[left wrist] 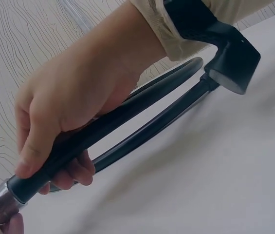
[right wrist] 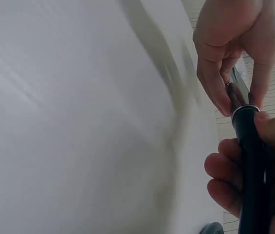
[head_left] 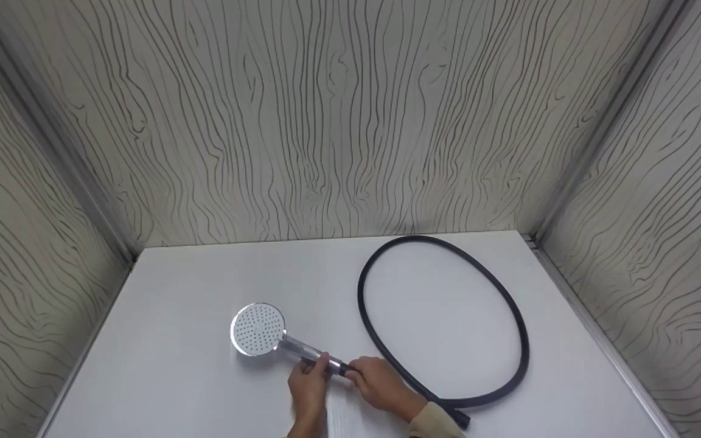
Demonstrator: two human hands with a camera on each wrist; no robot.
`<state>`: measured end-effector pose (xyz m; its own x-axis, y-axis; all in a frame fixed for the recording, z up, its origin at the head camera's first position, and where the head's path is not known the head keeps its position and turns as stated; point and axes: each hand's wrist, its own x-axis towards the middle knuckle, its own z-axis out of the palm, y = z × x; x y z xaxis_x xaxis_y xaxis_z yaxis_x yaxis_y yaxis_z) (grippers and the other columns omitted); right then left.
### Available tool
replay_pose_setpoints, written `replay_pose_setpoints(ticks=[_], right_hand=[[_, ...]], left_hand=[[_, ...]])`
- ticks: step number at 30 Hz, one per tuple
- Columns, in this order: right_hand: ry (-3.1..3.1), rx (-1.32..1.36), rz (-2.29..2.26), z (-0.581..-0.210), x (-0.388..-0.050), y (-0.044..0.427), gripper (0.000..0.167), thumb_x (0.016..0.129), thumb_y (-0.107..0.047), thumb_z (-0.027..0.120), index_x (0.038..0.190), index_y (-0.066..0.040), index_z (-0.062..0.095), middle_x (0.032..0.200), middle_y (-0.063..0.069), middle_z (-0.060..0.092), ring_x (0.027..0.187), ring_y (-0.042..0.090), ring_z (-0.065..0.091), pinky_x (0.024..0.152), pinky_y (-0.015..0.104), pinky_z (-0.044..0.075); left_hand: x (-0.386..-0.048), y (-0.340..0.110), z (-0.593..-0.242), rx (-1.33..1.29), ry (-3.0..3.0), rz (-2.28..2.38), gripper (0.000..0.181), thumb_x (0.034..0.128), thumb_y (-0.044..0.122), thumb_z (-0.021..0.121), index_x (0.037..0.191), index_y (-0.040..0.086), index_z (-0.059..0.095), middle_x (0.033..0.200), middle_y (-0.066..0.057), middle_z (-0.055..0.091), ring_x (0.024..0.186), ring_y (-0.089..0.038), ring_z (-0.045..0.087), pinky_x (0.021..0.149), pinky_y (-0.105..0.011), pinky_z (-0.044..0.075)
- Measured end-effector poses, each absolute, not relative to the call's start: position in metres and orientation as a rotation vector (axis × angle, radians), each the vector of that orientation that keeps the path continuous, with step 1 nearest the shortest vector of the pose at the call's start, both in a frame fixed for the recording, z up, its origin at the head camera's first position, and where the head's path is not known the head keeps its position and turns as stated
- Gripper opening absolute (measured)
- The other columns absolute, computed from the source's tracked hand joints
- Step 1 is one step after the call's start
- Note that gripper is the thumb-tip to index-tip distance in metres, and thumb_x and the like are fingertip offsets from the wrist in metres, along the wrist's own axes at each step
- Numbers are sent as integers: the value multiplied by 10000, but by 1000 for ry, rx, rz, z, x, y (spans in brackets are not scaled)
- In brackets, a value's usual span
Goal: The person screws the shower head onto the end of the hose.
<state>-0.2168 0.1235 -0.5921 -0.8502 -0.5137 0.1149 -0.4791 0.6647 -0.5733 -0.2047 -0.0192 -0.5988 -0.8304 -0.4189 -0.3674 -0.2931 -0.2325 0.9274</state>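
A hand shower head (head_left: 258, 329) with a round, perforated pale face and a chrome handle lies left of the hands in the head view, face upward. My left hand (head_left: 310, 388) holds the lower end of its handle, thumb on top. The right hand (head_left: 381, 384) grips the end of a black hose (head_left: 522, 340) right at the handle's end. In the left wrist view the black hose end (left wrist: 32, 184) meets the chrome handle end (left wrist: 5, 202); how far they are joined cannot be told. My right fingers (right wrist: 223, 168) curl round the hose in the right wrist view.
The hose loops over the right side of the white table (head_left: 186, 292), its other end (head_left: 461, 420) near the front. Wood-grain patterned panels (head_left: 326, 121) stand behind and at both sides. A black device (left wrist: 234, 58) is strapped to the right wrist.
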Motion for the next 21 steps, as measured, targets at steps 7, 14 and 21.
replay_pose_setpoints(ticks=[7,14,21], right_hand=[[2699,-712,-1052,-589,-219,124,201,978,-250,569,956,-102,704,792,-90,633,684,-31,495,614,165,459],[2929,-773,-1048,-598,-211,118,244,824,-196,760,1010,-110,628,807,-74,616,679,-24,500,594,156,459],[3063,-778,-1023,-603,-209,114,300,743,-133,805,907,-124,553,842,-53,573,727,-4,508,631,168,498]], left_hand=[[-205,-19,-599,890,-1865,-2265,574,947,166,621,1333,-183,379,1249,-365,547,1136,-421,627,943,-395,557],[-204,-17,-601,919,-1779,-2197,513,877,140,707,1213,-157,456,1071,-295,605,893,-276,702,818,-332,605],[-202,-15,-603,898,-1764,-2199,488,882,125,702,1187,-153,442,1011,-247,590,816,-205,698,784,-311,609]])
